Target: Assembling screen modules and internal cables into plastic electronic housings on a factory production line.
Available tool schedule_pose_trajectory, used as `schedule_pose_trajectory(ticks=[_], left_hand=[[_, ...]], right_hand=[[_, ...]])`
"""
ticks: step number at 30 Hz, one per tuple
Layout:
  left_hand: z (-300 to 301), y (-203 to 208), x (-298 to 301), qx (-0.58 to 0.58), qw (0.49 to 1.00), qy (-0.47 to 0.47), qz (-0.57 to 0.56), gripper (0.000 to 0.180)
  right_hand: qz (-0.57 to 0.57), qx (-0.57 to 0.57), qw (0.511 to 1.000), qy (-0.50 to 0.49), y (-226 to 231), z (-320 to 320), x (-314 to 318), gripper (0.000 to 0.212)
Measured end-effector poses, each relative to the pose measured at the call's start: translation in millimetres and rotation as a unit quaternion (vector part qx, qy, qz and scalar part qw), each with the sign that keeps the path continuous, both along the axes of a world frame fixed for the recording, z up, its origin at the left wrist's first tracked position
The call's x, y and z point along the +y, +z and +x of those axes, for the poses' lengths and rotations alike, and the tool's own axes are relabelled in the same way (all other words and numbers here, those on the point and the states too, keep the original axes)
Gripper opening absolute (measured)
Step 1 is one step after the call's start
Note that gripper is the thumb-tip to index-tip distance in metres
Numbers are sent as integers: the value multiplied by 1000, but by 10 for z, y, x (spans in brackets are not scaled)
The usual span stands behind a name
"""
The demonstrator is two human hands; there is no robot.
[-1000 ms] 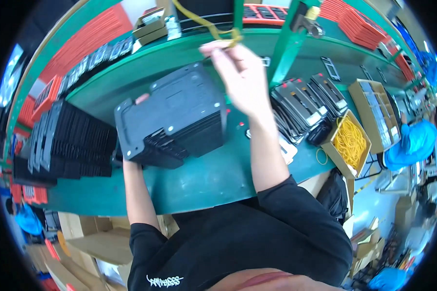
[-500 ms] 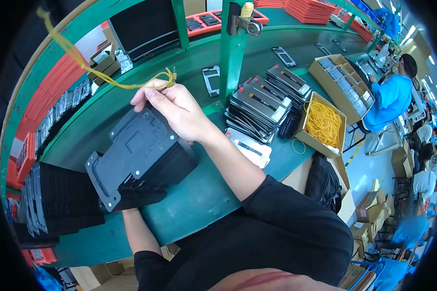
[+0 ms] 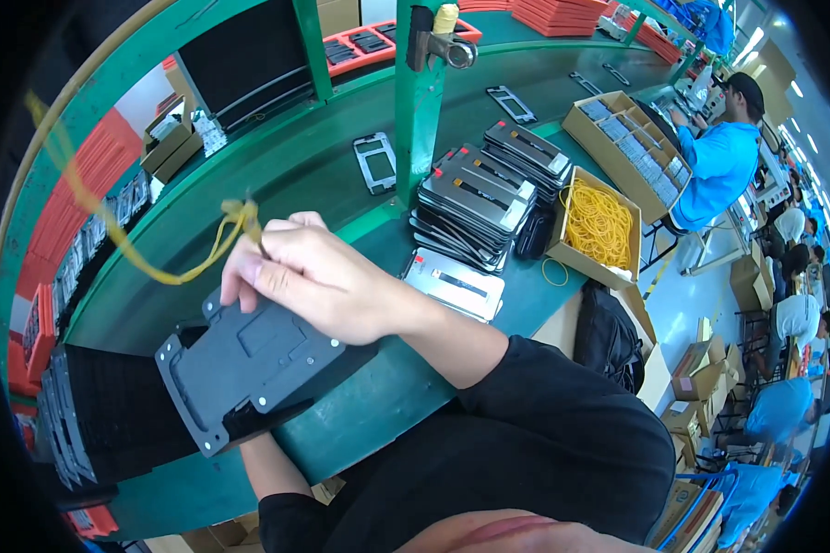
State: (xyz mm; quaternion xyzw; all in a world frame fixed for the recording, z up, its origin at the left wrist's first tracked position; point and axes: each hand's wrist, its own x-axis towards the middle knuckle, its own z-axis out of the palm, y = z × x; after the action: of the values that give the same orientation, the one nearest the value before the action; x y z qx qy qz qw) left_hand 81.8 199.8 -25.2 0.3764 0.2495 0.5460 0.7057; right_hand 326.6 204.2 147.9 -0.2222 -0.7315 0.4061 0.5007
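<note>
A stack of black flat frames point(image 3: 266, 355) with small light dots near its corners is held up over the bench, tilted. My right hand point(image 3: 318, 281) is over the stack's far end, fingers bent and closed around a thin dark shaft. Tied at the shaft's upper end is a yellow rubber-band cord point(image 3: 157, 272), sagging up to the left. The shaft's lower end is hidden by my fingers. My left forearm point(image 3: 272, 465) comes up beneath the stack. The left hand itself is hidden under it. Beside the stack stands a row of more black frames point(image 3: 111, 410).
On the green bench point(image 3: 355, 396) are piles of grey phone-like panels point(image 3: 475, 194), a box of yellow rubber bands point(image 3: 599, 226) and a divided carton point(image 3: 627, 152). A green post point(image 3: 420, 120) rises behind. A person in blue point(image 3: 719, 170) works at the far right.
The view has shifted. My right hand has come down closer over the stack, and the yellow cord has swung left and lower. The stack has turned slightly, showing less of its side.
</note>
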Motion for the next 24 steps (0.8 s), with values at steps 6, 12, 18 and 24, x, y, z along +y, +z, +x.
schedule_pose_trajectory(ticks=[6, 12, 18, 24], left_hand=[[-396, -181, -566, 28, 999, 11, -12, 51], [-491, -155, -545, 52, 994, 88, -42, 51], [-639, -134, -441, 65, 990, 114, -55, 51], [-558, -121, -365, 66, 989, 125, -34, 51]], right_hand=[[-121, 143, 972, 143, -150, -132, 188, 42], [-106, 245, 961, 70, -242, 51, 449, 41], [-159, 18, 982, -100, -224, 243, 539, 34], [-131, 23, 991, -26, -230, 147, 458, 30]])
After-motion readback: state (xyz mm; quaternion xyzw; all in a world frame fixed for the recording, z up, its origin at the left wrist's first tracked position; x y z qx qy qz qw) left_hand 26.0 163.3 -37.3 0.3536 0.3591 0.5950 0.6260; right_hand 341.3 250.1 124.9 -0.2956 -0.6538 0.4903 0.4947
